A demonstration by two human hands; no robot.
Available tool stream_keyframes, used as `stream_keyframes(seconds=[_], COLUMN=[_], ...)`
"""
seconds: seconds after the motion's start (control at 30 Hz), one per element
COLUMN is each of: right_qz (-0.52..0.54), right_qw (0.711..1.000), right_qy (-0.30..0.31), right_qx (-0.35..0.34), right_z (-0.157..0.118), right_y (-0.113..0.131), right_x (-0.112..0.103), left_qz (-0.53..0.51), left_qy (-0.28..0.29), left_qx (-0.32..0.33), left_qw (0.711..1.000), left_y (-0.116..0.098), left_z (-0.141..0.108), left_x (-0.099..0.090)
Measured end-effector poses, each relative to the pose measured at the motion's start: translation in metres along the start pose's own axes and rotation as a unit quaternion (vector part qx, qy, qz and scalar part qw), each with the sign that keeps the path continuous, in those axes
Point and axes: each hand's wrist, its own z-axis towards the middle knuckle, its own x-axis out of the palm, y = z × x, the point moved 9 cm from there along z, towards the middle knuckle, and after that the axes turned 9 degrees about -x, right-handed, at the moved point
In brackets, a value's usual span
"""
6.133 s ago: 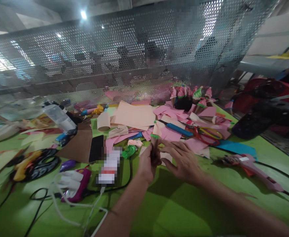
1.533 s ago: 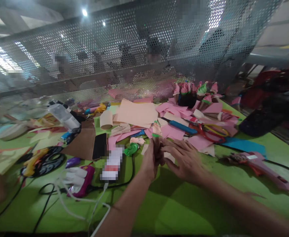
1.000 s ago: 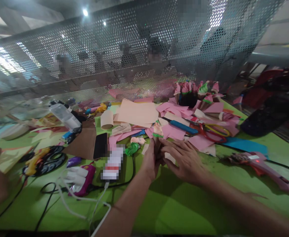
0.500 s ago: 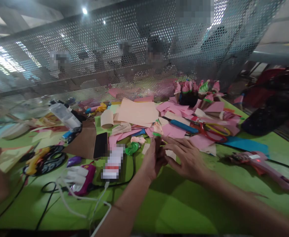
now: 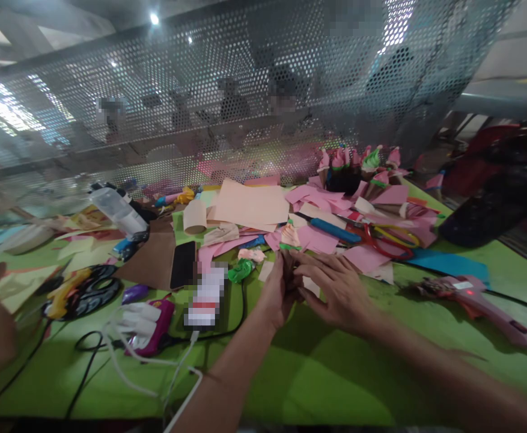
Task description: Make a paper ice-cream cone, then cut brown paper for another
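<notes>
A small craft cone (image 5: 289, 236) stands upright in a person's hands above a green tabletop (image 5: 317, 385), in front of a large peach paper sheet (image 5: 252, 204) and slightly to its right; the cone's top is a peach swirl that narrows to a green tip, a ruffled green band rings the swirl's base, and the little that shows of the body below is brown, the rest hidden by the hands. The left hand (image 5: 279, 291), in front of the sheet, has its fingers wrapped around the brown body; the right hand (image 5: 338, 291), in front of the sheet and farther right, bends its fingers toward the cone, though whether they grip it cannot be told. To the sheet's front left lie a black phone (image 5: 183, 266) and, closer in, a crumpled green lump (image 5: 240, 271); to its right rests a blue-handled tool (image 5: 335, 230), with similar pink and green cones (image 5: 339, 159) clustered farther right and back; a pink glue gun (image 5: 484, 304), its red light lit, lies well to the sheet's front right; a perforated metal screen (image 5: 164, 120) rises behind it.
</notes>
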Motion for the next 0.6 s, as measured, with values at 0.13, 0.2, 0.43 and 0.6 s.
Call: stream_keyframes(seconds=[0.13,0.2,0.43,0.6], right_qz=[0.011,0.018,0.013,0.002], right_qw=[1.0,1.0,1.0,1.0], right_qy=[-0.014,-0.018,-0.003,0.0], right_qx=[0.011,0.019,0.014,0.013], right_z=[-0.0012,-0.0018,-0.0016,-0.0011], right_y=[-0.0039,-0.0066,-0.0055,-0.003], right_x=[-0.0035,-0.0043,0.0001,0.0007], left_qz=[-0.002,0.003,0.004,0.005], left_qy=[0.007,0.018,0.006,0.022], left_qx=[0.008,0.001,-0.003,0.001], left_qw=[1.0,1.0,1.0,1.0], left_y=[-0.0014,-0.0003,0.0,-0.0013], left_z=[0.0,0.0005,-0.0008,-0.0008], left_x=[0.0011,0.0028,0.0016,0.005])
